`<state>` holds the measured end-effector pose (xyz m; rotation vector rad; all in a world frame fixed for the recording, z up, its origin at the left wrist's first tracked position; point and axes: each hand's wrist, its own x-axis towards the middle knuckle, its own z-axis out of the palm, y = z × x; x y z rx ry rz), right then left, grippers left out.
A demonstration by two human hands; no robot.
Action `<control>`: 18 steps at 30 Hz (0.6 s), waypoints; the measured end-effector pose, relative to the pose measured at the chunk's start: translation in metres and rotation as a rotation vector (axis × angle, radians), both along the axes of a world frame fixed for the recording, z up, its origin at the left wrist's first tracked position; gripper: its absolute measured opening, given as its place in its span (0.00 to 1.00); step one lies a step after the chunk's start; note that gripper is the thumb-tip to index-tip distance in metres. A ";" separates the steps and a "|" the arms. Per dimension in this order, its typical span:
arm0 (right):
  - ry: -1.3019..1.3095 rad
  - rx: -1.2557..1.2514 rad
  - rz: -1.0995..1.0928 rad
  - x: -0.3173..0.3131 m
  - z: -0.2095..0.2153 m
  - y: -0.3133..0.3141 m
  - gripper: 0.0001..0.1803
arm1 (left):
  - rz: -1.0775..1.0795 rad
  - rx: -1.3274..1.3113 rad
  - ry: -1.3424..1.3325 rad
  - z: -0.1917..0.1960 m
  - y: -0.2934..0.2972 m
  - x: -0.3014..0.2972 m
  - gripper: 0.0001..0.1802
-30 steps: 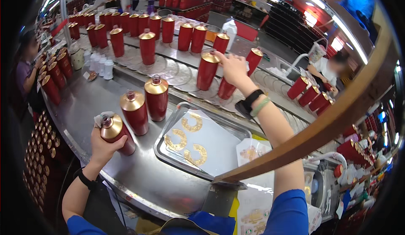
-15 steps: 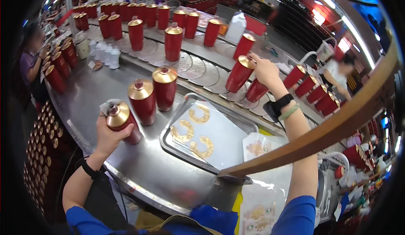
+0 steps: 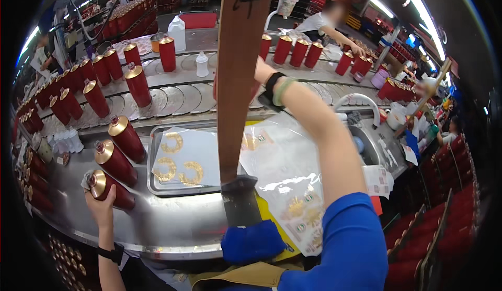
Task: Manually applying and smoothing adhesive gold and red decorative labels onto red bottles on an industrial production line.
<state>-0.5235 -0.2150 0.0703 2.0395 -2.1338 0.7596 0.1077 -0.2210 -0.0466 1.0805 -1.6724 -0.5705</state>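
Left fingers [image 3: 111, 193] around red bottle [image 3: 122, 196], near its gold shoulder [image 3: 98, 183]

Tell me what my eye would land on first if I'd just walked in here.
Probably the brown wooden post running down the middle of the view, hiding part of the right hand. Next, the gold-shouldered red bottles: many stand in rows at left and beyond, and the left hand grips one at lower left. Three golden C-shaped pieces in the metal tray, left of the post, also stand out.
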 end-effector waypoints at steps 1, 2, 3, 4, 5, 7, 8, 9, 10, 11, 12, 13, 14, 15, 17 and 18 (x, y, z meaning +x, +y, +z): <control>0.179 0.052 -0.013 0.037 0.026 0.027 0.19 | 0.009 0.064 -0.058 -0.005 -0.002 0.021 0.40; 0.231 0.079 -0.135 0.038 0.045 0.060 0.20 | -0.023 0.066 -0.042 -0.001 0.005 0.010 0.40; 0.198 0.099 -0.190 0.054 0.065 0.093 0.20 | -0.008 0.008 -0.001 0.009 0.016 0.000 0.45; 0.218 0.011 -0.083 0.056 0.076 0.124 0.16 | 0.009 -0.057 0.036 0.019 0.026 -0.002 0.50; 0.083 0.056 -0.137 0.086 0.096 0.157 0.16 | 0.148 -0.116 -0.069 0.014 0.031 0.015 0.54; 0.094 0.162 -0.164 0.124 0.129 0.213 0.16 | 0.026 -0.224 -0.105 0.047 0.074 -0.001 0.52; 0.088 0.182 -0.115 0.135 0.133 0.231 0.15 | -0.085 -0.329 -0.152 0.061 0.095 -0.018 0.50; 0.063 0.236 -0.110 0.152 0.143 0.249 0.14 | -0.257 -0.330 -0.054 0.064 0.111 -0.036 0.51; 0.035 0.291 -0.106 0.171 0.151 0.266 0.14 | -0.430 -0.328 0.042 0.067 0.127 -0.051 0.53; 0.000 0.333 -0.085 0.187 0.153 0.279 0.14 | -0.513 -0.278 -0.061 0.078 0.147 -0.065 0.56; -0.035 0.374 -0.070 0.204 0.156 0.291 0.14 | -0.599 -0.228 -0.162 0.088 0.167 -0.078 0.59; -0.030 0.429 0.015 0.229 0.163 0.295 0.15 | -0.745 -0.086 0.015 0.089 0.187 -0.090 0.63; -0.037 0.424 0.098 0.240 0.154 0.300 0.15 | -0.907 0.054 0.204 0.084 0.201 -0.110 0.68; -0.093 0.494 0.150 0.266 0.159 0.303 0.15 | -0.970 0.140 0.290 0.088 0.217 -0.119 0.70; -0.132 0.424 0.374 0.300 0.142 0.298 0.13 | -1.042 0.264 0.477 0.106 0.251 -0.131 0.74; -0.122 0.427 0.420 0.317 0.134 0.295 0.13 | -0.902 0.251 0.444 0.115 0.261 -0.129 0.67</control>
